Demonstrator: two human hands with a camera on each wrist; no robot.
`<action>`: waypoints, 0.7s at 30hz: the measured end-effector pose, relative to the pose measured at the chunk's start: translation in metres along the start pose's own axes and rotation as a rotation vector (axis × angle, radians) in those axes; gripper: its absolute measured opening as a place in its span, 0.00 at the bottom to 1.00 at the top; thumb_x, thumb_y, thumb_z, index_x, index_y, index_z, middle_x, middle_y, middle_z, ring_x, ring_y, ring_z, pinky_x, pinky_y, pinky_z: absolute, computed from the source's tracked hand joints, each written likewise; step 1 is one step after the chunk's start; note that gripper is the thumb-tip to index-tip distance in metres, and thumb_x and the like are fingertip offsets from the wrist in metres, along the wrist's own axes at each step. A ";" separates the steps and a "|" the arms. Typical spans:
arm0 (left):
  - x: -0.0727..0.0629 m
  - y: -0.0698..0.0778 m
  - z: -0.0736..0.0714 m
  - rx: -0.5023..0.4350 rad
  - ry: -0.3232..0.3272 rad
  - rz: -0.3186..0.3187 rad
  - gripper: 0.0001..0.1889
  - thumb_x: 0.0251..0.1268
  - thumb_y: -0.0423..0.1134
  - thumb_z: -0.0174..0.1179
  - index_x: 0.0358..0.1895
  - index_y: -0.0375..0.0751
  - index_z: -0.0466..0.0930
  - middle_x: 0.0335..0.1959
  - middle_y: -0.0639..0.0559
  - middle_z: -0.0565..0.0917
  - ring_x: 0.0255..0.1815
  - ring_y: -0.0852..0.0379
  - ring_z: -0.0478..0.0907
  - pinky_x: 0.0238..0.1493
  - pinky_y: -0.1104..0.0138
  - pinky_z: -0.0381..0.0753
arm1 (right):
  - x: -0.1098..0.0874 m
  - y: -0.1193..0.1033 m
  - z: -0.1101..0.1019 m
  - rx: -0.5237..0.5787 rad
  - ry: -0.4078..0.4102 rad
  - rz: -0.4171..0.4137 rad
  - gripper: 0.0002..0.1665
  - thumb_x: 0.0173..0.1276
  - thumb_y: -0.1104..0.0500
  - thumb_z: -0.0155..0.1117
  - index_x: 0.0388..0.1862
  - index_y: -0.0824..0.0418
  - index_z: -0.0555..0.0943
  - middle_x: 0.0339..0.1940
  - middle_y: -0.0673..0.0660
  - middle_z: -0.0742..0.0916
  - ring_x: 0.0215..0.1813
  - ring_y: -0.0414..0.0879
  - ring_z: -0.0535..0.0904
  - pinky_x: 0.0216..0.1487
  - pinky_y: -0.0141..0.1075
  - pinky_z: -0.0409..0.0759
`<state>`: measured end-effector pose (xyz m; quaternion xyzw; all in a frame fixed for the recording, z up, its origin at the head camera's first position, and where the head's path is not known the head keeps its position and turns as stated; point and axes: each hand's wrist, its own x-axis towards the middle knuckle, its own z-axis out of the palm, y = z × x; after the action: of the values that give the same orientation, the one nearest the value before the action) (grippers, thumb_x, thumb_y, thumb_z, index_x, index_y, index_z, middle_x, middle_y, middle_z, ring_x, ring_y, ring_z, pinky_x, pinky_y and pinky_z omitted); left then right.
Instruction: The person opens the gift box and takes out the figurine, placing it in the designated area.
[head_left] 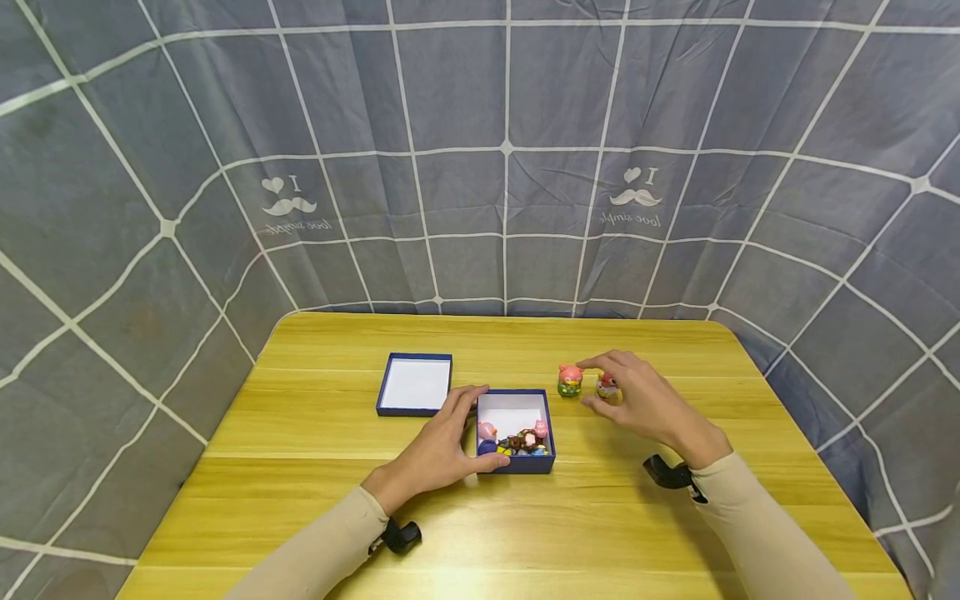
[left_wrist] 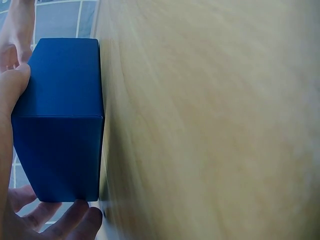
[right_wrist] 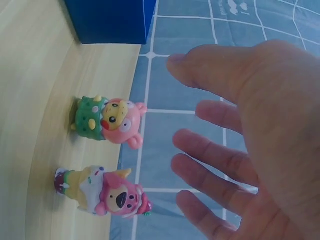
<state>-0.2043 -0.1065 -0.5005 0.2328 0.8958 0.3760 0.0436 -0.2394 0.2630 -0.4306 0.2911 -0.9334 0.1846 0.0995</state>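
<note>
The person's left hand (head_left: pixel 431 447) grips an uncovered blue box (head_left: pixel 525 468) at its left side, the thumb at the near left corner and the fingers along the far left. Small toys lie in the box, among them a pink figurine (head_left: pixel 541 428) and brown and yellow pieces. To the right of the box two toy figurines stand upright on the table. One (right_wrist: pixel 112 121) has a pink hood and a green body; the other (right_wrist: pixel 100 190) has a pink head and a cream body. Beside and partly over them hovers the right hand (head_left: pixel 648 400), fingers apart, holding nothing.
A square blue lid (head_left: pixel 416 383) with a white inside lies on the wooden table (head_left: pixel 315 467), left of the box and behind the left hand. Grey curtain (head_left: pixel 465 200) with white grid lines hangs around the table's back and sides.
</note>
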 end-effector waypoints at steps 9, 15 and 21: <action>0.000 0.000 0.000 -0.003 0.001 0.011 0.61 0.69 0.71 0.80 0.96 0.50 0.58 0.93 0.46 0.64 0.85 0.37 0.79 0.85 0.40 0.81 | 0.001 -0.008 -0.001 -0.003 -0.017 -0.013 0.31 0.77 0.55 0.85 0.74 0.61 0.88 0.63 0.61 0.93 0.52 0.55 0.89 0.58 0.58 0.92; 0.000 0.000 0.000 0.000 0.000 0.009 0.62 0.69 0.72 0.80 0.96 0.51 0.58 0.93 0.47 0.64 0.85 0.37 0.78 0.85 0.40 0.81 | 0.002 -0.013 0.000 -0.014 -0.018 -0.045 0.31 0.76 0.55 0.86 0.73 0.61 0.88 0.64 0.62 0.94 0.55 0.55 0.91 0.63 0.61 0.92; 0.000 -0.001 0.000 0.004 0.004 0.010 0.61 0.69 0.72 0.80 0.96 0.51 0.58 0.93 0.47 0.65 0.84 0.37 0.79 0.85 0.40 0.82 | 0.002 -0.018 0.002 -0.019 -0.023 -0.068 0.30 0.75 0.55 0.87 0.72 0.61 0.89 0.64 0.61 0.94 0.56 0.56 0.91 0.63 0.60 0.93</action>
<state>-0.2048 -0.1067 -0.5015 0.2365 0.8955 0.3750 0.0396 -0.2301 0.2475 -0.4264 0.3237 -0.9258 0.1691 0.0976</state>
